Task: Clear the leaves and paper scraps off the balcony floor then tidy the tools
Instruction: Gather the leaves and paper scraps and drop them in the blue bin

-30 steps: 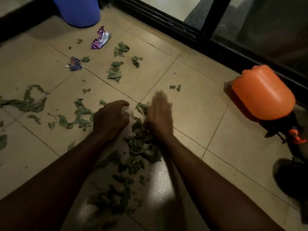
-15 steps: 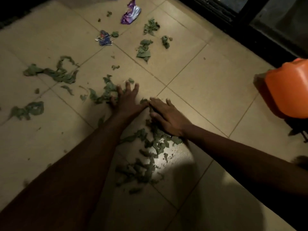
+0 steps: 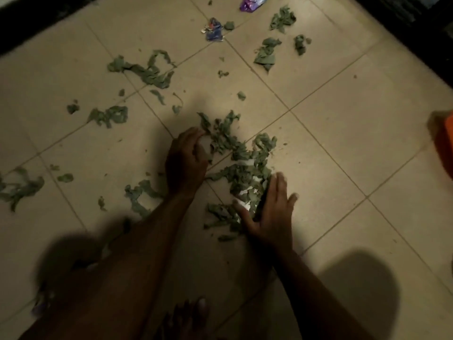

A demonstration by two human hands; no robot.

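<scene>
Between the two hands, on the tiled floor (image 3: 343,143), lies the leaf pile (image 3: 241,165): torn green leaves with a few white paper scraps (image 3: 245,206) mixed in.

Left hand (image 3: 186,160): fingers curled round the pile's left edge, gripping leaves and a pale scrap.

Right hand (image 3: 269,214): fingers straight and slightly spread, palm pressed against the pile's right edge, thumb resting on the leaves.

Left of the left hand, loose leaf clumps (image 3: 110,116) lie well apart from the pile. Beyond both hands lie more leaves (image 3: 266,52), a blue printed wrapper (image 3: 214,29) and a purple wrapper (image 3: 251,0). The print on both wrappers is too blurred to read.

Right of the right hand, an orange container (image 3: 446,143) shows at the frame edge. A bare foot (image 3: 188,315) sits between the forearms.
</scene>
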